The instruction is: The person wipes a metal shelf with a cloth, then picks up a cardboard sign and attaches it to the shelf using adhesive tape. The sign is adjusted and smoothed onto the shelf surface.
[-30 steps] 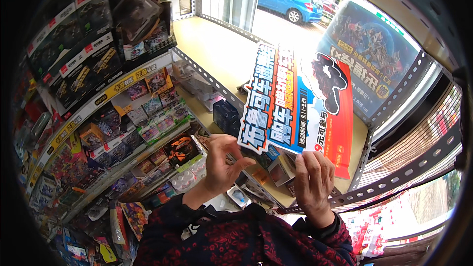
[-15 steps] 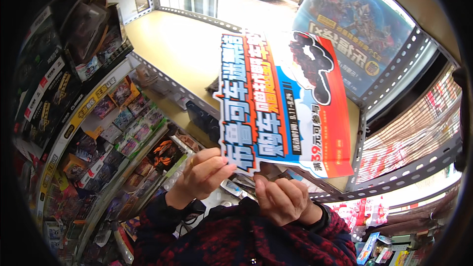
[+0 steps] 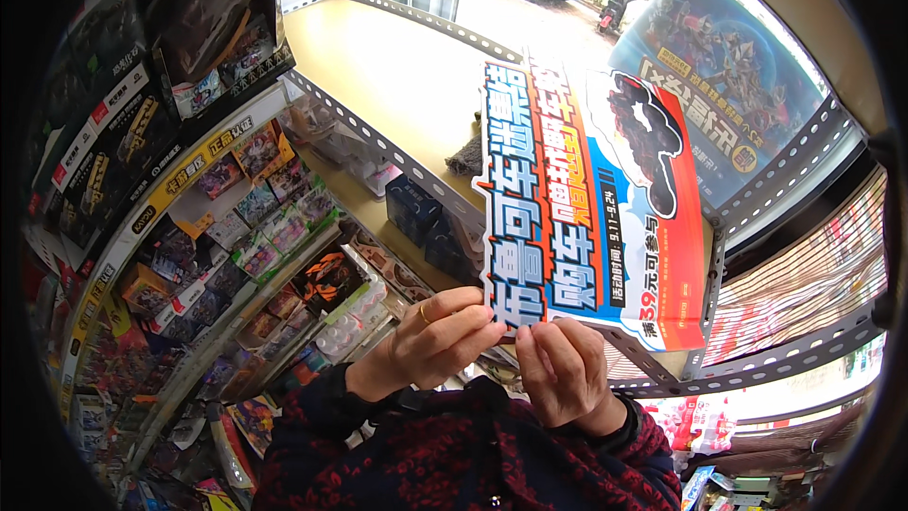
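- The sleeves (image 3: 454,454) are of dark fabric, navy to black, strewn with a small red pattern that looks floral.
- Each sleeve ends in a plain dark cuff, snug at the wrist.
- The left hand (image 3: 440,341) is bare apart from a thin gold-coloured ring (image 3: 425,314) on one finger.
- The right hand (image 3: 563,369) is bare, with no ring or watch showing.

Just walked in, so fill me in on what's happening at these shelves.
A person in a dark red patterned top holds up a large blue, orange and red printed cardboard sign by its lower edge. The left hand pinches the bottom corner, the right hand grips beside it. The sign stands in front of a bare beige metal shelf, with shelves of boxed toys to the left.
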Demonstrator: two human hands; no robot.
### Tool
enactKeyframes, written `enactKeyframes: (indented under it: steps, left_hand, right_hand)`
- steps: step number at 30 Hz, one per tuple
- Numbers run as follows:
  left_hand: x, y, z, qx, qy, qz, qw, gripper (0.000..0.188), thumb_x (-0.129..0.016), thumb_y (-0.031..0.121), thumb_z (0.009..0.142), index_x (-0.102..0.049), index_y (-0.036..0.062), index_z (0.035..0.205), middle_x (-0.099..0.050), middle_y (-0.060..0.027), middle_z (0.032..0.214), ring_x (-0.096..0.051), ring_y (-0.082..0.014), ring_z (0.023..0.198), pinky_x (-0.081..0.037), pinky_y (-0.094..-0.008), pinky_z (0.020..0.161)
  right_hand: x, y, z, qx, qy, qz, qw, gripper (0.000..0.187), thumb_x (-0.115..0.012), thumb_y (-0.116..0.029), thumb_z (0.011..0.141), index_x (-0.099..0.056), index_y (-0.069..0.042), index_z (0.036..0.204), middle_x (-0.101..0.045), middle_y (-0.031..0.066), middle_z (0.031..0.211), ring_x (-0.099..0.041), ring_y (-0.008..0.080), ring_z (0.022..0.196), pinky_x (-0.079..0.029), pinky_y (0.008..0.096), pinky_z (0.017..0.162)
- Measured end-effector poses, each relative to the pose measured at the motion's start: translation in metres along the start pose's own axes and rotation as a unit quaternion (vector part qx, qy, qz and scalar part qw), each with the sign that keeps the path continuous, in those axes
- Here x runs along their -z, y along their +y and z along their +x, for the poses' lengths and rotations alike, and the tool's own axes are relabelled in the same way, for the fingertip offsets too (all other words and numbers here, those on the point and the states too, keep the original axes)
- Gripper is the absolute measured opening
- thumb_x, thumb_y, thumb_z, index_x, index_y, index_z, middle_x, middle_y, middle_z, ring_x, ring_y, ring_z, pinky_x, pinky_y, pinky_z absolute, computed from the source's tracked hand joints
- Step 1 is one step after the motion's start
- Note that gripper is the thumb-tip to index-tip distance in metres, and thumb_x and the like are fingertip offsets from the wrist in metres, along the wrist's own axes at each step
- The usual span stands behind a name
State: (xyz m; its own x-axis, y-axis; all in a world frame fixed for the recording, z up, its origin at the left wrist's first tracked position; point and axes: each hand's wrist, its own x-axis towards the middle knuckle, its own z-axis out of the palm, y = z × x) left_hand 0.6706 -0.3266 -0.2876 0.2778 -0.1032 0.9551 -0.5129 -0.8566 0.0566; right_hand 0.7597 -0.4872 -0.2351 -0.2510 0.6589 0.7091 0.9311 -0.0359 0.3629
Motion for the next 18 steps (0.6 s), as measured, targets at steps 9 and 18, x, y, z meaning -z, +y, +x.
enactKeyframes:
  steps: [9,18]
  left_hand:
    - [-0.005,0.000,0.001,0.064,0.001,-0.026,0.998,0.029,-0.066,-0.005,0.069,-0.056,-0.0076,0.097,-0.048,-0.0133,0.101,-0.055,-0.0305,0.087,-0.051,-0.0359,0.072]
    - [-0.009,0.005,0.005,0.104,0.008,0.004,0.995,0.025,-0.066,-0.001,0.076,-0.053,0.0002,0.097,-0.038,-0.0073,0.088,-0.052,-0.0237,0.076,-0.045,-0.0296,0.060]
  right_hand:
    - [-0.002,0.001,0.014,-0.003,-0.037,-0.006,0.999,0.015,-0.058,-0.001,0.073,-0.061,0.006,0.086,-0.056,0.0141,0.089,-0.058,0.0255,0.080,-0.050,0.0310,0.061]
    - [0.002,0.002,0.023,-0.050,-0.066,0.064,0.995,0.018,-0.062,0.000,0.072,-0.057,0.009,0.087,-0.056,0.0166,0.087,-0.058,0.0268,0.077,-0.049,0.0321,0.059]
